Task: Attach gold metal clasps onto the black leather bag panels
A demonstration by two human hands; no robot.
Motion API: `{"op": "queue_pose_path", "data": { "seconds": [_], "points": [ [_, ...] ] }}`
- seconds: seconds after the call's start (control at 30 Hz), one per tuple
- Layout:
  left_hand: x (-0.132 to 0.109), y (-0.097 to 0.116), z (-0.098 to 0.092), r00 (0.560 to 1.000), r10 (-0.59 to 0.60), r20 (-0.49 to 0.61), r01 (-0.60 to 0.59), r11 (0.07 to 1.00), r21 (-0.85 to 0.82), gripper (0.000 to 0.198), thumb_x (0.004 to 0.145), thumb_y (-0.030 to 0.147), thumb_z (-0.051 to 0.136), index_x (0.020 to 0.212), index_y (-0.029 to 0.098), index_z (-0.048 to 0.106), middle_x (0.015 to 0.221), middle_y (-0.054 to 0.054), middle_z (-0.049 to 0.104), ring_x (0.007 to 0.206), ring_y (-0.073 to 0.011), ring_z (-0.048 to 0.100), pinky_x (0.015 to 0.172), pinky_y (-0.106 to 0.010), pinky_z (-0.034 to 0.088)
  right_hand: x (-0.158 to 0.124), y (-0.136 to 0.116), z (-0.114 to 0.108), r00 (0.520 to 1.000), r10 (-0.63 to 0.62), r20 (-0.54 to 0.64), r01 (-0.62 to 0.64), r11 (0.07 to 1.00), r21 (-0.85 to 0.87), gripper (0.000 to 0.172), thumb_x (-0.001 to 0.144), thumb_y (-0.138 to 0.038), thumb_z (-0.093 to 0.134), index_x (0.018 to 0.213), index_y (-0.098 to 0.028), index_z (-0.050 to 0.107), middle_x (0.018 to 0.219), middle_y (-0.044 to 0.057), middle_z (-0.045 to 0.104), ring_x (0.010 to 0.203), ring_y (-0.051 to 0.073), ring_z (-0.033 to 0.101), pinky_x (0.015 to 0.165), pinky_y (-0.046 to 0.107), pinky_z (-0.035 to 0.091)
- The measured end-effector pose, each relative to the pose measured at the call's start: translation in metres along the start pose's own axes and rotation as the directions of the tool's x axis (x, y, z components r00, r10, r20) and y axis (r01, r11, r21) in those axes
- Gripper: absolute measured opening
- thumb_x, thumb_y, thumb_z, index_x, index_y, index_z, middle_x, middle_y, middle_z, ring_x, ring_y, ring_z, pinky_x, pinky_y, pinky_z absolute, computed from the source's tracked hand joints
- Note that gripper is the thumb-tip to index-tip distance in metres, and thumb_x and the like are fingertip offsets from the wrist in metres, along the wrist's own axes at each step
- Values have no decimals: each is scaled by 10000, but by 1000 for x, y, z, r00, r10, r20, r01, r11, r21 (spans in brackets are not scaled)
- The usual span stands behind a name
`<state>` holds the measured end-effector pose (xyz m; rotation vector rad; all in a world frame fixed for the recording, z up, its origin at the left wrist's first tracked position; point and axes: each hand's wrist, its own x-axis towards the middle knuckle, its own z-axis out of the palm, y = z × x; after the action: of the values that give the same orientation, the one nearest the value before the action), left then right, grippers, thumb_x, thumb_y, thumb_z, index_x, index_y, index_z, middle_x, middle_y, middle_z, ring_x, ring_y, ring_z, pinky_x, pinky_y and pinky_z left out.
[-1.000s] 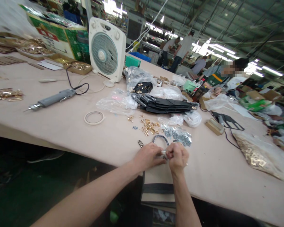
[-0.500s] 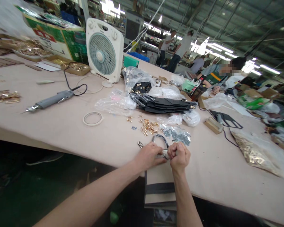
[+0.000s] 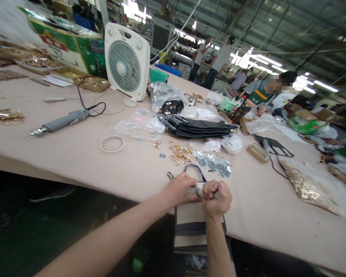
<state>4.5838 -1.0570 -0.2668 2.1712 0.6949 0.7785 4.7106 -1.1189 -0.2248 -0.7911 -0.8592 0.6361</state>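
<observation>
At the table's front edge, my left hand (image 3: pixel 179 189) pinches the top of a beige and black bag (image 3: pixel 190 215) that hangs over the edge. A dark, plastic-wrapped loop handle (image 3: pixel 196 167) rises behind my fingers. My right hand (image 3: pixel 219 199) is wrapped around a pale-handled tool (image 3: pixel 200 192), held sideways against the bag's top; its tip is hidden by my left hand. Just left of the handle lies a small dark metal fitting (image 3: pixel 170 175). Beyond the hands are a pile of gold-coloured fittings (image 3: pixel 180 154) and a spread of thin silvery plates (image 3: pixel 216 164).
A roll of tape (image 3: pixel 112 144) and a corded electric screwdriver (image 3: pixel 60 122) lie to the left, before a box fan (image 3: pixel 127 61). Black strap pieces (image 3: pixel 202 127) are stacked behind the fittings. To the right sits a bag of metal parts (image 3: pixel 308 188). A co-worker (image 3: pixel 261 94) sits across.
My right hand has turned and lowered slightly, showing more of the pale handle. The bag's lower part has shifted a little, with more of its right side visible. My left hand stays nearly in place.
</observation>
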Motion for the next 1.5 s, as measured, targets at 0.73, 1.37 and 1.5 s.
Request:
{"op": "queue_pose_path", "data": {
  "seconds": [0.73, 1.37, 1.5],
  "points": [
    [-1, 2, -5, 996, -89, 18, 88, 994, 61, 465, 753, 529, 864, 1075, 224, 728, 1003, -65, 698, 1067, -263, 633, 882, -337, 540, 46, 7, 13, 981, 191, 40, -184, 974, -129, 352, 945, -384, 606, 661, -191, 534, 462, -85, 399, 341, 64, 329, 340, 180, 246],
    [0, 2, -3, 997, -78, -21, 79, 996, 44, 410, 757, 480, 863, 1036, 207, 738, 1021, -79, 732, 1066, -271, 641, 924, -355, 533, 24, -8, 21, 985, -21, 171, 43, 991, -124, 352, 987, -327, 546, 657, -206, 532, 487, -71, 369, 396, 90, 334, 399, 230, 278],
    [0, 3, -4, 998, -67, 0, 67, 997, 39, 327, 801, 448, 827, 1013, 215, 744, 981, -68, 739, 1050, -265, 649, 913, -348, 528, 21, 1, 17, 974, 124, 191, -86, 977, -195, 362, 1009, -334, 536, 670, -210, 515, 496, -72, 391, 398, 89, 324, 387, 224, 253]
  ]
}}
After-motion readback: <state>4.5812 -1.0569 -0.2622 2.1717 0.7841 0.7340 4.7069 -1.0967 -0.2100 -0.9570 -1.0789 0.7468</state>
